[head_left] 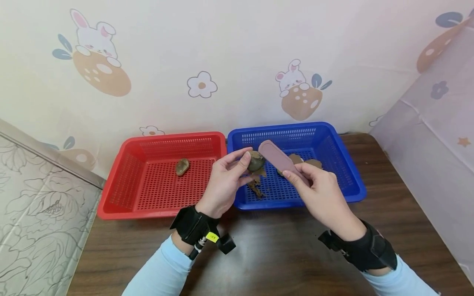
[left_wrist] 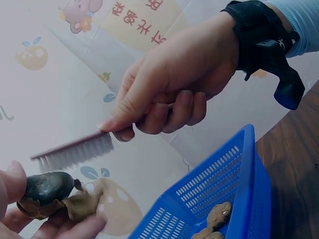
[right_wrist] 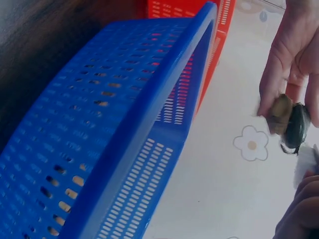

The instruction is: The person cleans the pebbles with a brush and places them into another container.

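Note:
My left hand (head_left: pixel 222 183) pinches a preserved egg (head_left: pixel 255 164) between thumb and fingers above the blue basket. The egg is an oval with a dark green shell; in the left wrist view, tan mud (left_wrist: pixel 82 205) clings along its underside and hangs loose beside it. My right hand (head_left: pixel 324 195) grips the handle of a mauve brush (head_left: pixel 277 157). Its pale bristles (left_wrist: pixel 77 153) face down just above the egg, and whether they touch it I cannot tell. In the right wrist view the egg (right_wrist: pixel 296 124) shows beside the blurred bristles.
A blue plastic basket (head_left: pixel 274 204) holds several mud-brown lumps (head_left: pixel 314 163) and flaky scraps (head_left: pixel 255 188). Left of it, a red basket (head_left: pixel 148 214) holds one greenish-brown egg (head_left: pixel 182 167). Both stand on a dark wooden table (head_left: pixel 281 255) against a printed wall covering (head_left: pixel 237 45).

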A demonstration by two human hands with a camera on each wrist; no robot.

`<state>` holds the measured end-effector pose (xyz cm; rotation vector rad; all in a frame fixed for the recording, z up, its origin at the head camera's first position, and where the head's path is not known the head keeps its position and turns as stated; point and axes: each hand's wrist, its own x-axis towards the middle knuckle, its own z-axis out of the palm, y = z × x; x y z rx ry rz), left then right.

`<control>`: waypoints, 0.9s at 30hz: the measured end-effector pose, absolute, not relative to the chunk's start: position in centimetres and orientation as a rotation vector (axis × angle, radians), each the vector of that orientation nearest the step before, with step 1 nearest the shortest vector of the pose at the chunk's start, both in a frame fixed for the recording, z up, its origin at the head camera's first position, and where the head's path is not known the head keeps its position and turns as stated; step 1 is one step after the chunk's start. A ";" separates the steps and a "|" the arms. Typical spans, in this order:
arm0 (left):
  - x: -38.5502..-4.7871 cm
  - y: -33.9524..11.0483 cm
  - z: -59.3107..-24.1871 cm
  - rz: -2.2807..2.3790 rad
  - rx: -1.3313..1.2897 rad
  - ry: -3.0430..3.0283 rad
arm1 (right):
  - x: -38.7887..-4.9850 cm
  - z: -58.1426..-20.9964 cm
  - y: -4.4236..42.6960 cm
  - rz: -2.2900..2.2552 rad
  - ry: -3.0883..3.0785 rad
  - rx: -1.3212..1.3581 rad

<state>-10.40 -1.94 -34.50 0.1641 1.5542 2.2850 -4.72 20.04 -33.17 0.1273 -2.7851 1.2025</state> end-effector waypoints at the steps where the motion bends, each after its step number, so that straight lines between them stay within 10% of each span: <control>1: -10.4 -1.9 -34.5 2.285 0.169 1.535 | -4.7 -33.1 20.1 1.210 -2.779 0.132; 27: -10.0 -1.8 -34.4 2.240 0.083 1.563 | -4.7 -33.4 19.8 1.139 -2.825 0.104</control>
